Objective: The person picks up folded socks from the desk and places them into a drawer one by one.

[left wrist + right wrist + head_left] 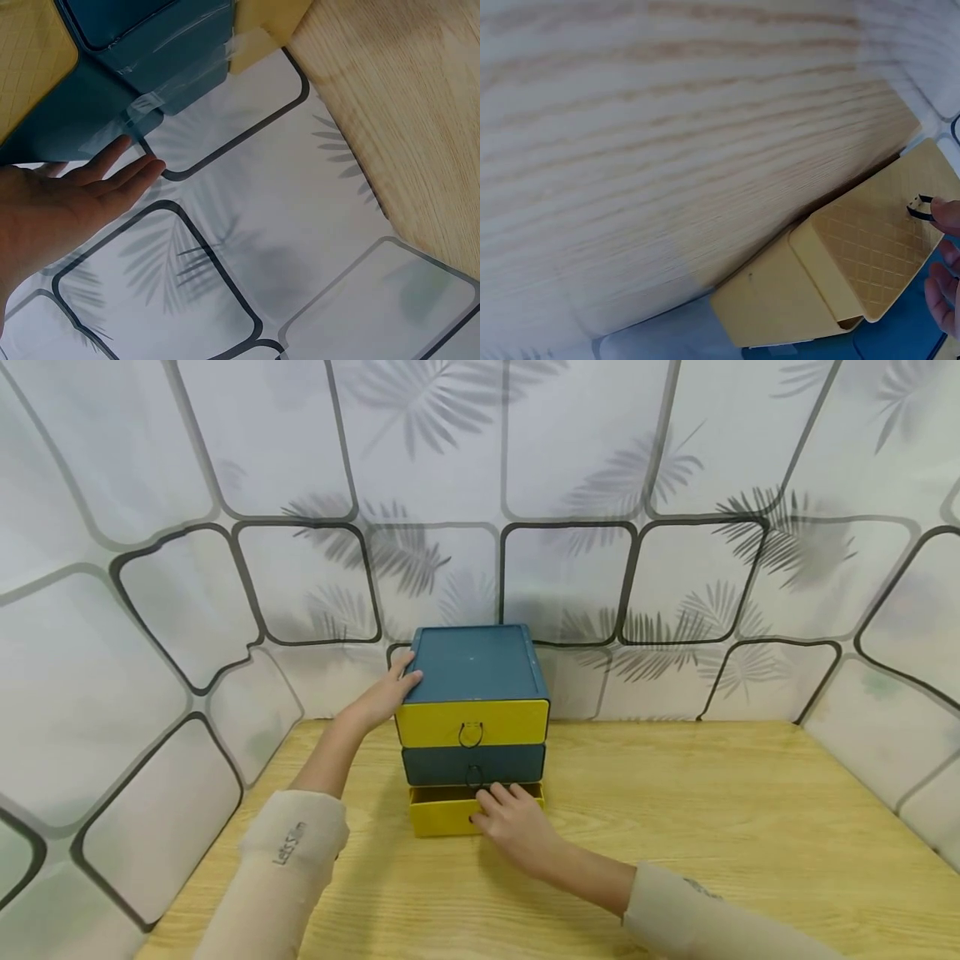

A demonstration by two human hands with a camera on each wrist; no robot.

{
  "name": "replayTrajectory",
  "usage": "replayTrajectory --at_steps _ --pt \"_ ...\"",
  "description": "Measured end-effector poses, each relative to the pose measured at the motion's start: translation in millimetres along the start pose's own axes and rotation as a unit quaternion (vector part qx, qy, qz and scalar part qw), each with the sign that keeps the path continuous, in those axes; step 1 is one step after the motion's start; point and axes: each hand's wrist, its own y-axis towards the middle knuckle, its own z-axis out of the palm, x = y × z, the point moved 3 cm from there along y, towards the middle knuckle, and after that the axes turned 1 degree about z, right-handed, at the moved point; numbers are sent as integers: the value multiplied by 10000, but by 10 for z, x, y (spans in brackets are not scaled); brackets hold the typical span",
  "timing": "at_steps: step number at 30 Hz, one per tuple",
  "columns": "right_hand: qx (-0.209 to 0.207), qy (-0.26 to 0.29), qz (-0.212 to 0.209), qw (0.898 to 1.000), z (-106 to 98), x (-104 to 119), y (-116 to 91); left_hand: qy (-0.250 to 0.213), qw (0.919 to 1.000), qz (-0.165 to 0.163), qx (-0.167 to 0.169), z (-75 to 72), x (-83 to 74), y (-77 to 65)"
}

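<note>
A small stacked drawer unit [480, 664] has a dark blue top, a yellow upper drawer [427, 724], a blue middle drawer [435, 766] and a yellow bottom drawer [442, 820]. The bottom drawer stands partly pulled out. My right hand [517, 831] is at its front, and the thumb pinches the black loop handle [922, 213]. The other right fingers lie near the drawer's top edge in the head view. My left hand [381, 695] rests against the unit's left side, fingers extended, thumb at the top edge.
The unit stands on a light wood-grain table [675, 827]. Behind it and along both sides hangs a white patterned cloth [570, 577] with dark outlines and leaves. Clear tape [150, 105] runs along the unit's left side.
</note>
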Motion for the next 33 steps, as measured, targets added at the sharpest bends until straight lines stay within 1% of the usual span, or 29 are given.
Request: replayTrajectory --at_steps 9,17,24,27,28,29,30,31,32,33 --pt "-282 109 129 9995 104 -118 -26 -38 10000 1 -5 10 -19 2" --pt "-295 114 338 9989 172 -159 -26 -29 10000 -34 -1 6 -12 -7" --pt "-589 -72 201 9980 182 -151 -11 -70 10000 1 -15 -19 2 -18" --pt "-613 -104 222 9978 173 -152 -15 -5 9999 -104 -80 -30 9 -22" --pt "-627 -93 245 9977 161 -155 -20 103 9998 -141 -140 -33 7 -22" --pt "-555 -56 291 9980 134 -162 -29 306 9990 -197 -261 -38 2 -24" --pt "-449 -33 328 9985 97 -176 -43 607 9969 -236 -441 -40 -10 -26" --pt "-347 70 382 9986 52 -196 -62 962 9928 -235 -677 -41 -28 -28" --pt "-207 163 447 9987 -7 -226 -87 1376 9857 -189 -954 -37 -57 -32" --pt "-81 291 521 9982 -75 -267 -118 1814 9753 -118 -1254 -29 -91 -40"
